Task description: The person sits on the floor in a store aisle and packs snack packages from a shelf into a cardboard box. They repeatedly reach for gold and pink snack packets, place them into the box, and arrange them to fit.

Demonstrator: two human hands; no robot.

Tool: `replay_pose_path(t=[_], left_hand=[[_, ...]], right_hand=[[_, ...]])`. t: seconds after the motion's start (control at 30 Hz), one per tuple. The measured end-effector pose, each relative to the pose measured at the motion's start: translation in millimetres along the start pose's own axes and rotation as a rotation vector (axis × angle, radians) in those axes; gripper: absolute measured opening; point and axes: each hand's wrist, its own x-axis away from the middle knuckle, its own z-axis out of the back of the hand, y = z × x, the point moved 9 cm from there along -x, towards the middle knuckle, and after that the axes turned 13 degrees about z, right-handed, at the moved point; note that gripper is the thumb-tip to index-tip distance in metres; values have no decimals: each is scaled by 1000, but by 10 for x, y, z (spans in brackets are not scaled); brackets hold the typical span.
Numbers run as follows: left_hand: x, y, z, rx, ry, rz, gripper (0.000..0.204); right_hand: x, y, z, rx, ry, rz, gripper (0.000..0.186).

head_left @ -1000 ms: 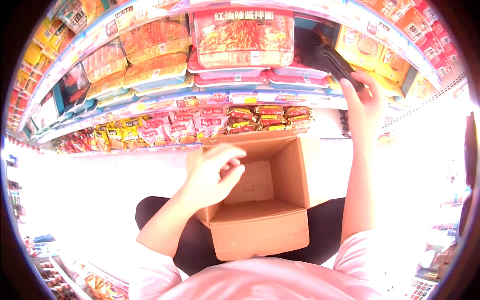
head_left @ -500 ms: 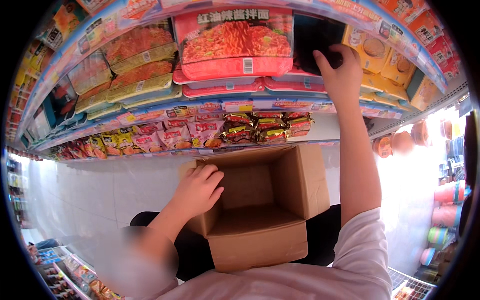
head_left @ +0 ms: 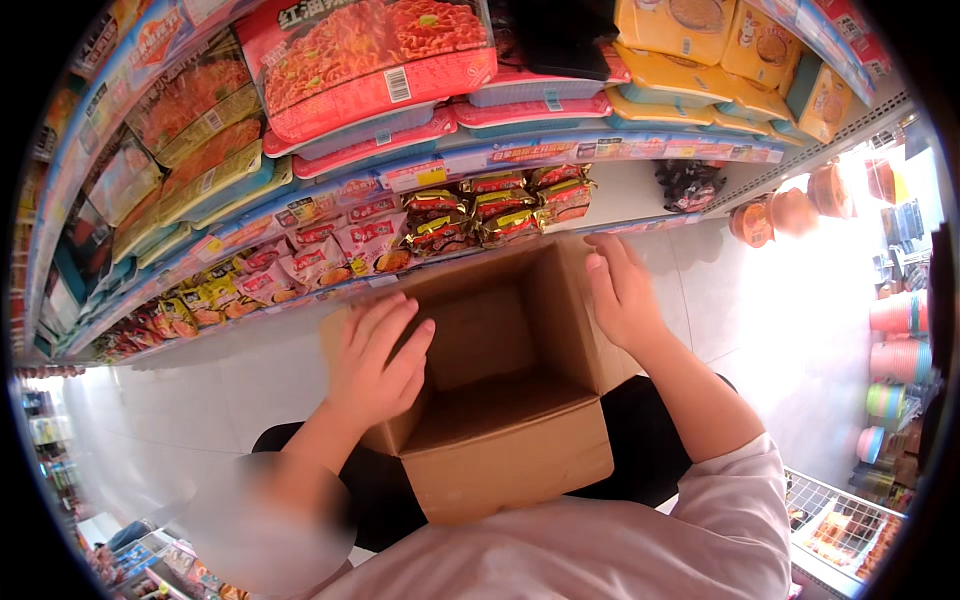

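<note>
An empty brown cardboard box (head_left: 505, 470) sits between my dark-clad legs, flaps folded outward. My left hand (head_left: 378, 355) rests on its left rim, fingers apart and slightly curved. My right hand (head_left: 620, 290) is at the box's right flap, thumb and fingers apart; whether it touches the cardboard is hard to tell. Above, on the shelf, a black object (head_left: 560, 45) lies among red noodle trays (head_left: 360, 65) and yellow trays (head_left: 670, 30).
A lower shelf (head_left: 625, 200) carries small noodle packets (head_left: 430, 230) and a dark package (head_left: 688, 185). Pale tiled floor (head_left: 180, 400) surrounds me. Stacked colourful tubs (head_left: 895, 360) stand at right, a wire basket (head_left: 840, 525) at lower right.
My right hand has let go of the black object on the shelf and come down beside the box. My left hand stays at the left rim. The view has shifted and tilted.
</note>
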Motion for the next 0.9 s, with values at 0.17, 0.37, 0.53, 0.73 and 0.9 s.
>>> replay_pose_path(t=[0.17, 0.37, 0.53, 0.73, 0.9], left_hand=[[-185, -238, -186, -178, 1, 94, 67], [1, -550, -499, -240, -244, 295, 75], [136, -458, -567, -203, -241, 264, 62], [127, -625, -700, -137, -223, 357, 24], [101, -675, -776, -78, -263, 355, 15]], right_hand=[[373, 264, -555, 65, -370, -238, 60], [696, 228, -666, 96, -558, -357, 41], [950, 145, -598, 91, -554, -399, 53], [916, -611, -496, 337, -612, 78, 96], [1414, -835, -450, 257, -1161, 136, 105]])
